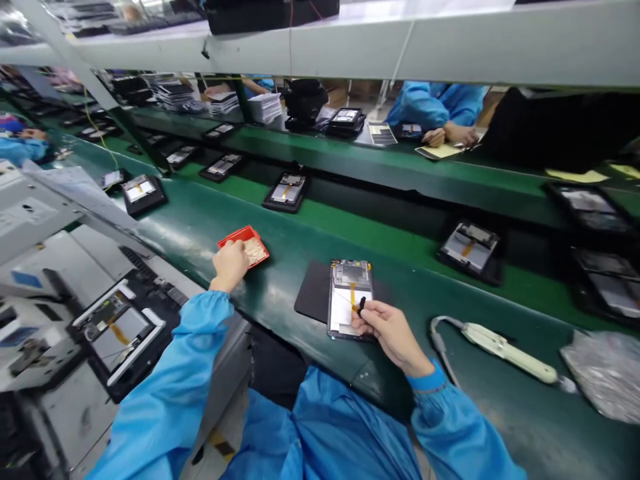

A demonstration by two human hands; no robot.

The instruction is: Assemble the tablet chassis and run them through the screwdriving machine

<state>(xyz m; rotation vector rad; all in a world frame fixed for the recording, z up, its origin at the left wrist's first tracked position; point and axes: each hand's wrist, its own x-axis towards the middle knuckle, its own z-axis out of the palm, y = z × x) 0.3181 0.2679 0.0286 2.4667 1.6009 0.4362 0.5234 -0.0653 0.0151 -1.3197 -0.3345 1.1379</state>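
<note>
An opened tablet body [349, 293] lies on a black mat [313, 292] on the green bench in front of me. My right hand [387, 328] rests on its lower right edge, fingers closed in a pinch on a small black tool [361, 305] whose tip touches the yellow ribbon cable. My left hand [230, 263] reaches out to a small red tray [239, 237] of tiny parts, fingers curled at the tray's near edge; whether it holds anything is hidden.
A white electric screwdriver [505, 348] with its cord lies to the right, beside a crumpled plastic bag [603, 373]. More opened tablets [470, 248] ride the belt behind. A fixture with another tablet [117, 330] stands at left. People in blue sleeves [430, 103] work across the line.
</note>
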